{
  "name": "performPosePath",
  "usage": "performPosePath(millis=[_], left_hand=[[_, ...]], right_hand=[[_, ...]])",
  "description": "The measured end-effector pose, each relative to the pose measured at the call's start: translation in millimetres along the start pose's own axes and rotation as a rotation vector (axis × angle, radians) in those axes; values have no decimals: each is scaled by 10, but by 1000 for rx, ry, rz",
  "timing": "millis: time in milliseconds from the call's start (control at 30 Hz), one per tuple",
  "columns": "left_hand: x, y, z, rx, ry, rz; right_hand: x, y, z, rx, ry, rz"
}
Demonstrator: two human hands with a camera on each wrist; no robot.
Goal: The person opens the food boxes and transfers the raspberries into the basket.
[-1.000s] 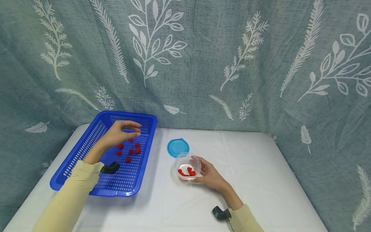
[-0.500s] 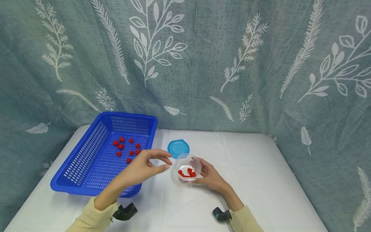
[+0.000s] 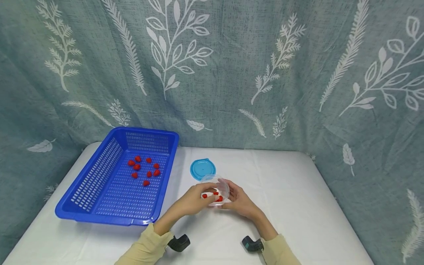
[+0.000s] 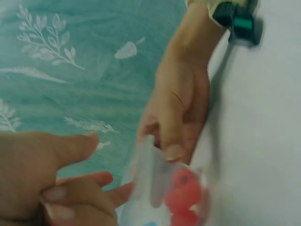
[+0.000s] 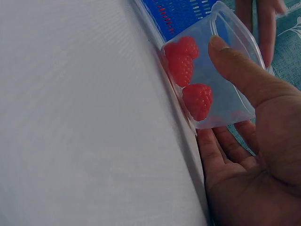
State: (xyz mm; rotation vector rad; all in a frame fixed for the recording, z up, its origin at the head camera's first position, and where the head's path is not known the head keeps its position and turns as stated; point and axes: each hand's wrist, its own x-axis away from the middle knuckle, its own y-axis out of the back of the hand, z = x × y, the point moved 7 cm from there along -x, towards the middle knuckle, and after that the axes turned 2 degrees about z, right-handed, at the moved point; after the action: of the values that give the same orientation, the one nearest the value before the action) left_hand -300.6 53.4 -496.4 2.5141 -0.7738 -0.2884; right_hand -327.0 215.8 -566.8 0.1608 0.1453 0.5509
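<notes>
My right hand (image 3: 243, 202) grips a small clear plastic tub (image 5: 218, 77) from its right side, thumb on the wall and fingers underneath. Several red raspberries (image 5: 198, 100) lie inside, low against the wall. At the tub's opening is my left hand (image 3: 195, 200), its fingertips over the mouth in the head view. In the left wrist view, a gap shows between the left thumb (image 4: 77, 148) and the bent fingers, and I see nothing held there. Just behind the tub lies a round blue lid (image 3: 202, 169), flat on the table.
A blue slotted basket (image 3: 109, 218) stands on the left with several more raspberries (image 3: 137, 167) on its floor. White cloth covers the table (image 3: 281, 184). A green leaf-patterned curtain (image 3: 228, 73) hangs behind and along the sides.
My left hand has moved from above the basket, rightward across the table, to the tub's mouth. The right hand and the tub have stayed in place.
</notes>
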Motion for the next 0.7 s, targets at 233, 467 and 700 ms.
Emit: performPosePath(millis=[233,467,700], left_hand=[[-197,-111,138,-121,43,11],[-227,-133,197,-199,69,-5],[-249,-140,225,-225,66,-90]], right_hand=[[-7,16,0,-17,17,1],[5,5,7,-23,19,13],[13,10,17,-15,11,2]])
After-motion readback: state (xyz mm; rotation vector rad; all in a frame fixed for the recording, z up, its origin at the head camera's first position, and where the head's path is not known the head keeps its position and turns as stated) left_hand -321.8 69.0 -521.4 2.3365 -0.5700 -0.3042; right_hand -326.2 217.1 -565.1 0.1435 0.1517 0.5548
